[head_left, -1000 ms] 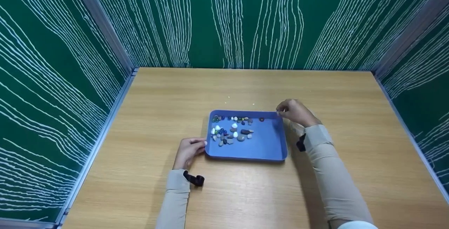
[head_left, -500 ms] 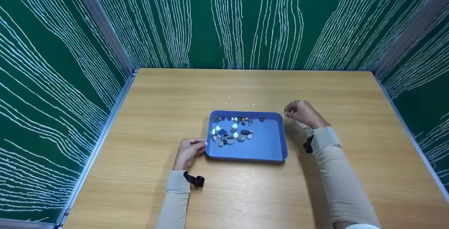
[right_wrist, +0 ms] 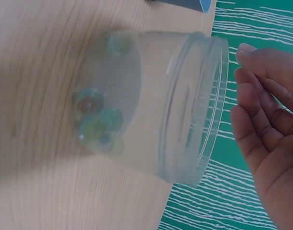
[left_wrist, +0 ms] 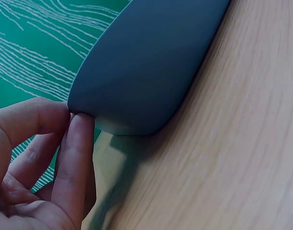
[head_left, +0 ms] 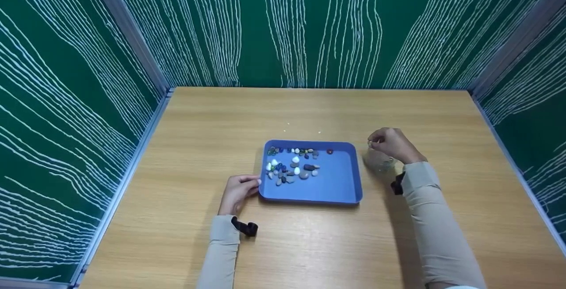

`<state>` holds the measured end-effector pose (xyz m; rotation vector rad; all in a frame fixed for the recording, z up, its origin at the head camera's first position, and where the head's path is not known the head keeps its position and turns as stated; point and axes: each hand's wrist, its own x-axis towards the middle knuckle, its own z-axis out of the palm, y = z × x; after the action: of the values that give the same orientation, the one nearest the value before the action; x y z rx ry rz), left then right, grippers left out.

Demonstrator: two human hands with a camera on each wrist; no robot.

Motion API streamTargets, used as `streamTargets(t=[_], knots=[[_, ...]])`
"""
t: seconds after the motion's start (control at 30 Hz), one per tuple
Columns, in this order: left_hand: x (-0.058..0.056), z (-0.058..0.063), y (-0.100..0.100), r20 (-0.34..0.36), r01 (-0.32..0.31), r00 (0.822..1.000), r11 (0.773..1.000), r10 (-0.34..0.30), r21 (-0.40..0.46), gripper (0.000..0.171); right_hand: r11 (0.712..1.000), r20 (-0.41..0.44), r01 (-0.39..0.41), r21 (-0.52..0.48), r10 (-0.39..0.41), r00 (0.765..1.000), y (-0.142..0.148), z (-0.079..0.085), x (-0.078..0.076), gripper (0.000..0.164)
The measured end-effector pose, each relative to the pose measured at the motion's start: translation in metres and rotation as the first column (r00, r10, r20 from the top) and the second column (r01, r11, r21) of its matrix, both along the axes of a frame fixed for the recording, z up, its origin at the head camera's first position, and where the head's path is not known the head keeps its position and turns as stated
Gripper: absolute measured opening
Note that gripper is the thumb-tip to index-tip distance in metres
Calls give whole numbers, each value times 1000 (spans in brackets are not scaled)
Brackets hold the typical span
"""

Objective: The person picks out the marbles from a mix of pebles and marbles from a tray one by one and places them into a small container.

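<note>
My left hand [head_left: 239, 191] pinches the left wall of a shallow blue tray [head_left: 336, 183]; the left wrist view shows thumb and finger at the tray's corner [left_wrist: 137, 72]. Pebbles [head_left: 304, 175], white stones [head_left: 296, 159] and glass marbles lie in the tray's left part and along its far side. My right hand [head_left: 395, 144], fingers curled together, is over the mouth of a clear jar [head_left: 380, 161]. A small pale, glassy piece [head_left: 370, 144] shows at its fingertips; in the right wrist view the fingers hide it. Several glass marbles [right_wrist: 94, 127] lie in the jar's bottom.
The wooden table [head_left: 212, 116] is bounded by green panels [head_left: 252, 28] with white wavy lines. A few tiny pale specks [head_left: 319, 132] lie behind the tray. A lone reddish-brown piece [head_left: 330, 151] lies near the tray's far wall.
My right hand has moved right from the tray's far right corner to above the jar, the small glassy piece at its fingertips. The left hand and tray have stayed in place.
</note>
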<state>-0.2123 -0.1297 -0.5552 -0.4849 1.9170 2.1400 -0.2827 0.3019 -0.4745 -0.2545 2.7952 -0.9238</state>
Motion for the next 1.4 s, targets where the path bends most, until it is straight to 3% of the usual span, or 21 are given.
streamTargets(t=[0.27, 0.6, 0.83, 1.07, 1.3, 1.4], knots=[[3, -1, -1, -63, 19, 998, 1000, -18, 19, 27, 1000, -18, 10, 5, -10, 1000, 9, -1, 3, 21], [3, -2, -1, -30, 17, 999, 1000, -17, 4, 25, 1000, -33, 19, 7, -19, 999, 14, -2, 4, 19], [1, -3, -1, -15, 8, 1000, 1000, -8, 8, 25, 999, 8, 43, 18, -43, 999, 15, -2, 5, 21], [1, -2, 0, -23, 18, 1000, 1000, -17, 21, 25, 999, 23, 48, 12, -49, 999, 16, -2, 5, 22], [1, -2, 0, -56, 9, 998, 999, -7, 41, 26, 1000, -44, 0, 23, 1, 999, 19, -4, 5, 21], [1, -1, 0, -49, 6, 999, 999, -4, 44, 26, 1000, -7, 18, 18, -18, 1000, 19, -3, 6, 23]])
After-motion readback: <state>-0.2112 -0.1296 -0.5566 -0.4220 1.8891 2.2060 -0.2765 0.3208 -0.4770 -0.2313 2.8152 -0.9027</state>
